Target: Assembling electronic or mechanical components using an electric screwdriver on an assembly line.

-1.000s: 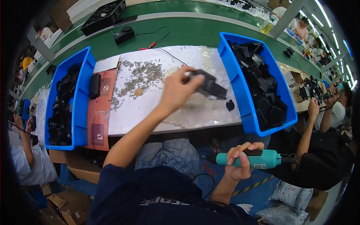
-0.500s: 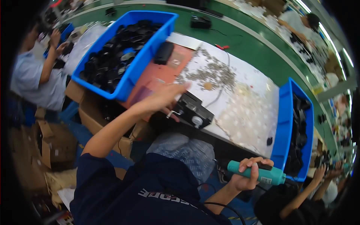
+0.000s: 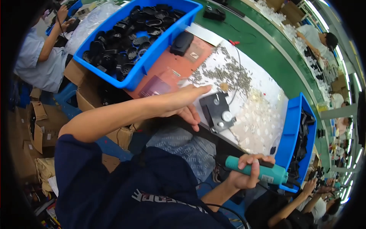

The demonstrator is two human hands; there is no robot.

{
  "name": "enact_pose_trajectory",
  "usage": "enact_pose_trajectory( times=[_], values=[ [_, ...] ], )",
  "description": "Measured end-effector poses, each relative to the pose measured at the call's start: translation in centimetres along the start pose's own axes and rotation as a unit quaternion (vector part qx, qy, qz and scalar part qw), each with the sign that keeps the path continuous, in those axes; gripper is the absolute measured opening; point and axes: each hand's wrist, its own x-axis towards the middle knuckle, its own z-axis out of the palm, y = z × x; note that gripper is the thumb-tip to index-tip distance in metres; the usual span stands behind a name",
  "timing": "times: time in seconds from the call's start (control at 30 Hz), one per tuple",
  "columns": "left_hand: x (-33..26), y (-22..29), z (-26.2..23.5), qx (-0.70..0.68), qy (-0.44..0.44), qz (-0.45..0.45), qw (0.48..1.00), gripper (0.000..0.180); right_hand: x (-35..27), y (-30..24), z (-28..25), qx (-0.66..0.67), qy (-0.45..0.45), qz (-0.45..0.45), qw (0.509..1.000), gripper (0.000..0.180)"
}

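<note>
My left hand (image 3: 186, 104) is over the near edge of the table, open, thumb stretched apart from the fingers, holding nothing. Just right of it stands a black box-shaped fixture (image 3: 215, 108) with a round white knob, its cable running back over the white sheet. My right hand (image 3: 246, 175) grips a teal electric screwdriver (image 3: 268, 173) in front of the table's right part, its tip end pointing left. Many small grey screws (image 3: 230, 72) lie spread behind the fixture. Small clear-white pieces (image 3: 255, 122) cover the sheet to its right.
A large blue bin (image 3: 143, 68) of black plastic parts (image 3: 126, 42) stands at the back left. Another blue bin (image 3: 289, 131) bounds the right side. A black block (image 3: 182, 43) rests on the orange mat (image 3: 164, 70). Cardboard boxes (image 3: 47, 124) stand at left. Other people work on both sides.
My left hand has opened and drawn clear of the fixture, which is now turned differently. The screwdriver stays in my right hand, and the view has shifted slightly.
</note>
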Motion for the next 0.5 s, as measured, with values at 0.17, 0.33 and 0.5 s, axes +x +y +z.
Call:
enact_pose_trajectory(
  times=[0.17,0.33,0.5],
  values=[
    [-4.7,0.0,0.6,0.118,0.119,0.141,0.976,0.051,0.4,1.0,0.9,0.008,-0.050,0.025,0.998,0.032],
    [-7.2,6.2,-6.6,0.514,0.438,0.297,0.675,0.017,0.0,1.2,1.1,-0.019,-0.046,0.038,0.998,0.032],
    [-4.3,5.7,-17.3,0.622,0.309,0.172,0.698,0.025,0.2,1.1,0.7,-0.001,-0.070,0.036,0.997,0.033]
  ],
)
